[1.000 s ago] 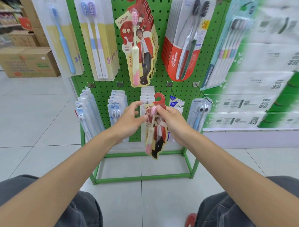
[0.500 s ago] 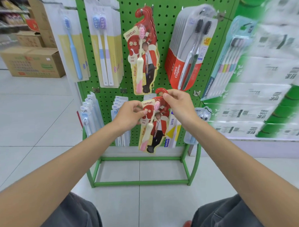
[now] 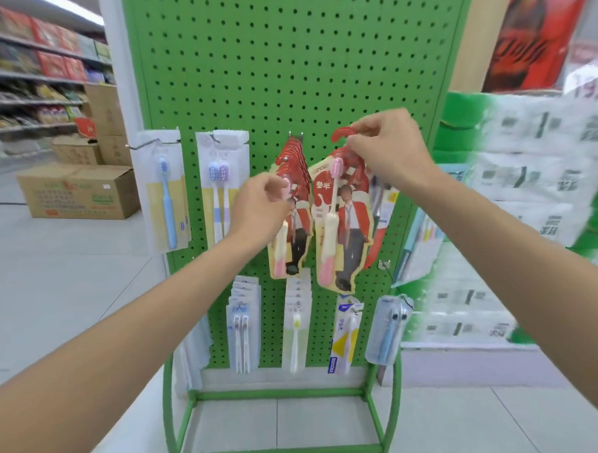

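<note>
You are part-way through hanging the red toothbrush pack [image 3: 342, 224]: it is up at the right height but not yet on the peg [image 3: 295, 134]. Your right hand [image 3: 387, 150] pinches it at the top, just under its red hook tab, with the fingers curled tight. The card hangs tilted just right of the stack of matching packs [image 3: 293, 161]; I cannot tell whether its edge touches them. Your left hand [image 3: 262, 207] has its fingers curled on the front of that stack, apparently steadying it. What is left, as I judge it, is to carry the tab leftward, slip it over the peg tip and let go. The stack fills much of the peg, and I cannot tell how much of the tip is free. On the green pegboard [image 3: 283, 55] a blue single-brush pack [image 3: 166, 198] and a twin pack [image 3: 220, 185] hang to the left. A lower row of packs [image 3: 296, 322] hangs beneath, and another pack [image 3: 385, 205] is mostly hidden behind the held card. A cardboard box [image 3: 80, 191] sits on the floor [image 3: 53, 271] far left, well apart.
</note>
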Demonstrator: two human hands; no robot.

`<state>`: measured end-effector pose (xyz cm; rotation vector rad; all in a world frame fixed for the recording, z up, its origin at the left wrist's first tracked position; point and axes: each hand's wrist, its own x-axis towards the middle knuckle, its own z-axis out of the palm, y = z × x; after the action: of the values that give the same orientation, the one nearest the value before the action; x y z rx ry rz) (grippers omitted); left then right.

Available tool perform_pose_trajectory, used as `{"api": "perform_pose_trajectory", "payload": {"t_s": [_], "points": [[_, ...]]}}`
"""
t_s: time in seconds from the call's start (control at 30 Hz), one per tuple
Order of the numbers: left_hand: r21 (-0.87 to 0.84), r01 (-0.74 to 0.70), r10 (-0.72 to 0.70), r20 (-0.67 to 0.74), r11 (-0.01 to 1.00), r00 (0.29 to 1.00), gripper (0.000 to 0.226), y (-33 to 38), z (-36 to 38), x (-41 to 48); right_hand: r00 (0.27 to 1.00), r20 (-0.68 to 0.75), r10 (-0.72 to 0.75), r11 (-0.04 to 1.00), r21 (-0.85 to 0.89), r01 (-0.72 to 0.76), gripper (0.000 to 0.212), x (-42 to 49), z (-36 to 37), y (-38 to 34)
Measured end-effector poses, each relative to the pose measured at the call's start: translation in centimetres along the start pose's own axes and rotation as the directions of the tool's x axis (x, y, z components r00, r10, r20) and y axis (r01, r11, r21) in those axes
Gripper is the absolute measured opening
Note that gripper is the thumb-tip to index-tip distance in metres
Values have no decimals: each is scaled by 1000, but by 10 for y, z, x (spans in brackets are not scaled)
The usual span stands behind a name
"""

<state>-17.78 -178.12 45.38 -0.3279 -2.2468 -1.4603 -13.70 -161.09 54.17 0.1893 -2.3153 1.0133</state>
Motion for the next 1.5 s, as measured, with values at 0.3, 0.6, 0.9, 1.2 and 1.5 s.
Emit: {"api": "perform_pose_trajectory", "payload": {"t_s": [0.3, 0.6, 0.9, 1.2, 1.5], "points": [[95, -28, 37, -101, 995, 994, 25, 10, 4, 62, 988, -154, 16, 1000, 1, -16, 22, 120, -29, -26], [91, -107, 102, 59, 990, 993, 46, -3, 13, 85, 983, -186, 4, 999, -31, -10, 18, 186, 12, -2], [34, -91, 88, 82, 995, 993, 52, -15, 18, 91, 934, -324, -152, 988, -31, 150, 23, 192, 29, 15], [31, -82, 77, 136, 996, 988, 61, -21, 20, 92, 985, -158, -66, 996, -65, 57, 23, 189, 39, 30], [25, -71, 66, 145, 997, 987, 60, -20, 20, 94, 989, 149, 9, 970, -243, 28, 20, 191, 60, 45]]}}
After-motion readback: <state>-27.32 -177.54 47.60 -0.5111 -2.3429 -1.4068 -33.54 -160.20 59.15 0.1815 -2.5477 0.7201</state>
